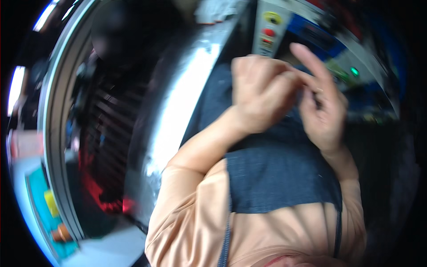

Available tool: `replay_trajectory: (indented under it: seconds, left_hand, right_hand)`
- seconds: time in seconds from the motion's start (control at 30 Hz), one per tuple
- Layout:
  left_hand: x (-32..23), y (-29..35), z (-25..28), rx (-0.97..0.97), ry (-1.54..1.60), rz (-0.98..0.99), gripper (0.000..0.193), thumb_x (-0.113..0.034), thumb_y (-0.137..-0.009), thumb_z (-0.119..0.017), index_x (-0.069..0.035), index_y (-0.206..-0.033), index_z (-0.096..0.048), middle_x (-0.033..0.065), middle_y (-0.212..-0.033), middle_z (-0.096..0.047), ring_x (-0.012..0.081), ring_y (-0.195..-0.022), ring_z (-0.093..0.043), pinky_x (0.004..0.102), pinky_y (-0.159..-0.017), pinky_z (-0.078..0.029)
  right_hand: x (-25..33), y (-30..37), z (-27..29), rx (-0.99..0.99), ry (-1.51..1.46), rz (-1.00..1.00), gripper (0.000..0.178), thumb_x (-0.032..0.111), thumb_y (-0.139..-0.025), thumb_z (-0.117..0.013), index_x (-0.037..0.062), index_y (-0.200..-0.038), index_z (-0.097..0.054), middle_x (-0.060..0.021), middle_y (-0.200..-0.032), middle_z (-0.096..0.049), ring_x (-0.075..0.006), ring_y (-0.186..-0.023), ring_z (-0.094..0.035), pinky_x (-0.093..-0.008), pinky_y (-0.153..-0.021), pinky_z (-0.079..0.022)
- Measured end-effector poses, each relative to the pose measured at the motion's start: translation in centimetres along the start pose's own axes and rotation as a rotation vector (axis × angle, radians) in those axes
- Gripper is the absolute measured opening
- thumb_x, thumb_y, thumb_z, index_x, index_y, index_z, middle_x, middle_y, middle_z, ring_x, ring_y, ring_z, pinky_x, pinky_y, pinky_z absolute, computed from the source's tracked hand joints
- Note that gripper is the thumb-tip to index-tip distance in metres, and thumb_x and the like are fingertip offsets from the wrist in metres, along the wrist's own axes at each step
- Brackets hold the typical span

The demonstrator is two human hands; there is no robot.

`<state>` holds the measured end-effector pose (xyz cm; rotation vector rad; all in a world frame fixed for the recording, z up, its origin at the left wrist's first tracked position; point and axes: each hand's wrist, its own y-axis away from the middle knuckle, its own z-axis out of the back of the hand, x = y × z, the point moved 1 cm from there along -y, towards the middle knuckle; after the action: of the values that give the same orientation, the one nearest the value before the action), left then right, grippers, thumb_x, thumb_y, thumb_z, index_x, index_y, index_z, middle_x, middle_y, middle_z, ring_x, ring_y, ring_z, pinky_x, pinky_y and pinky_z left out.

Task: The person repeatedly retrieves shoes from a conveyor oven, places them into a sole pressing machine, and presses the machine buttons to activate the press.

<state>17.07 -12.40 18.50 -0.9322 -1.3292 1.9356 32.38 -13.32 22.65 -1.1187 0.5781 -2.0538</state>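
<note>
My left hand [265, 91] is closed in front of my dark blue apron [278, 182], its wrist bent and its fingertips up against my right hand [325, 107]. Whatever it grips, if anything, is hidden behind its own fingers. On the right hand one long finger stretches up and away, and the other fingers stand apart from it, partly bent toward the left hand. No object shows in the right hand. Both hands are slightly blurred and are held up over my lap, just short of a machine's control panel [267, 33].
The panel bears a red button [268, 32] with yellow around it; a green lamp [354, 70] glows to the right. A shiny metal surface [178, 107] runs along my left, beside a dark slatted area [109, 120] with red light. Far left lies a teal tray [38, 191].
</note>
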Motion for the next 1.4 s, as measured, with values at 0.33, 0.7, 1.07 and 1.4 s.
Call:
replay_trajectory:
  seconds: [0.33, 0.7, 1.07, 1.4]
  left_hand:
    - [0.2, 0.4, 0.8, -0.104, -0.102, 0.029, 0.026, -0.015, -0.065, -0.078, -0.009, -0.082, -0.059, 0.0045, -0.085, -0.053, 0.0206, -0.075, -0.051, 0.0356, -0.067, -0.035]
    - [1.9, 1.7, 1.9, -0.02, -0.11, 0.053, 0.021, -0.01, -0.069, -0.073, -0.009, -0.086, -0.06, 0.0048, -0.085, -0.055, 0.0213, -0.076, -0.053, 0.0347, -0.068, -0.037]
    - [12.6, 11.0, 7.7, 0.34, -0.436, 0.559, 0.014, -0.012, -0.079, -0.072, -0.007, -0.08, -0.058, 0.0113, -0.075, -0.061, 0.0314, -0.076, -0.059, 0.0417, -0.069, -0.044]
    - [18.3, 17.8, 7.6, 0.267, -0.554, 0.731, 0.018, -0.017, -0.079, -0.067, -0.001, -0.075, -0.058, 0.0194, -0.08, -0.061, 0.0393, -0.08, -0.059, 0.0504, -0.074, -0.045]
  right_hand:
    - [0.2, 0.2, -1.7, 0.121, -0.207, -0.09, 0.048, -0.011, -0.095, -0.04, -0.0103, -0.142, -0.033, -0.0259, -0.146, -0.042, -0.0335, -0.131, -0.049, -0.0415, -0.105, -0.046]
    - [-0.9, 0.0, -2.0, 0.066, -0.216, -0.229, 0.052, -0.013, -0.093, -0.042, -0.0043, -0.144, -0.037, -0.0218, -0.145, -0.047, -0.0259, -0.121, -0.06, -0.0214, -0.078, -0.052]
    - [-11.1, 4.5, -0.1, 0.05, -0.111, -0.403, 0.043, -0.013, -0.093, -0.045, -0.0012, -0.134, -0.053, -0.0192, -0.128, -0.062, -0.0247, -0.114, -0.065, -0.0332, -0.098, -0.051]
    - [-19.0, 8.2, -0.9, 0.03, 0.04, -0.496, 0.048, -0.012, -0.09, -0.039, 0.002, -0.133, -0.054, -0.0192, -0.116, -0.069, -0.0254, -0.107, -0.068, -0.0323, -0.091, -0.052]
